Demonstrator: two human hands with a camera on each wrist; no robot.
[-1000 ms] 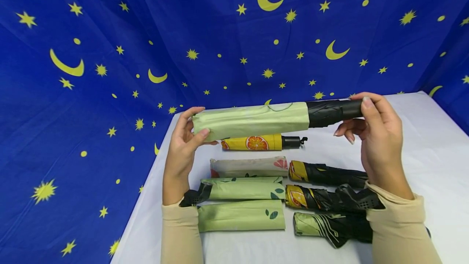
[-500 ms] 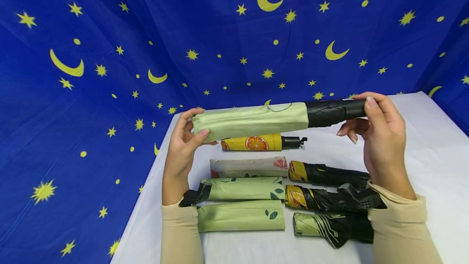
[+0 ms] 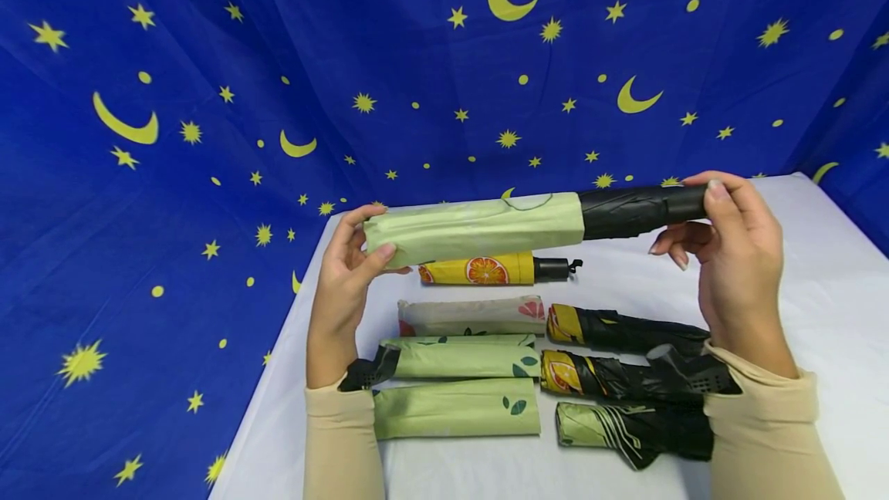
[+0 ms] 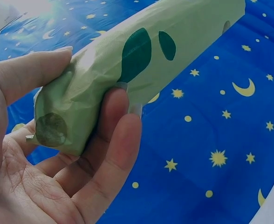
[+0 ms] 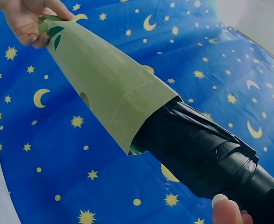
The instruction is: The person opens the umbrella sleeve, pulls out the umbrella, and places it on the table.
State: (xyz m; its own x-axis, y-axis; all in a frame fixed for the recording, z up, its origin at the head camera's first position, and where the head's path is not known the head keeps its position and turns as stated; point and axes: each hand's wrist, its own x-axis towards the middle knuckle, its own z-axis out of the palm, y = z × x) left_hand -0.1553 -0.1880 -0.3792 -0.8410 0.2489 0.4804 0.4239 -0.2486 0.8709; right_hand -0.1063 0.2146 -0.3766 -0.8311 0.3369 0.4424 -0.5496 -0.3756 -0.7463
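Observation:
A light green umbrella sleeve (image 3: pixel 479 226) is held up above the table, its closed left end pinched by my left hand (image 3: pixel 342 276). Dark green leaves show on it in the left wrist view. From the sleeve's right mouth sticks a folded black umbrella (image 3: pixel 621 214), tilted slightly up to the right. My right hand (image 3: pixel 743 268) pinches its handle end between thumb and index finger, the other fingers bent below it. How much of the umbrella lies inside the sleeve is hidden.
Below lie a yellow orange-print umbrella (image 3: pixel 479 270) in its sleeve, a pale sleeve (image 3: pixel 468 317) and two green sleeves (image 3: pixel 458 357). Right of these are folded umbrellas, two with orange print (image 3: pixel 561 371) and one green-and-black (image 3: pixel 590 427). The white table (image 3: pixel 819 268) meets a blue star-patterned cloth (image 3: pixel 417 45).
My right hand has moved right with the umbrella handle, and more of the black umbrella shows outside the sleeve. My left hand and the sleeve have stayed nearly still.

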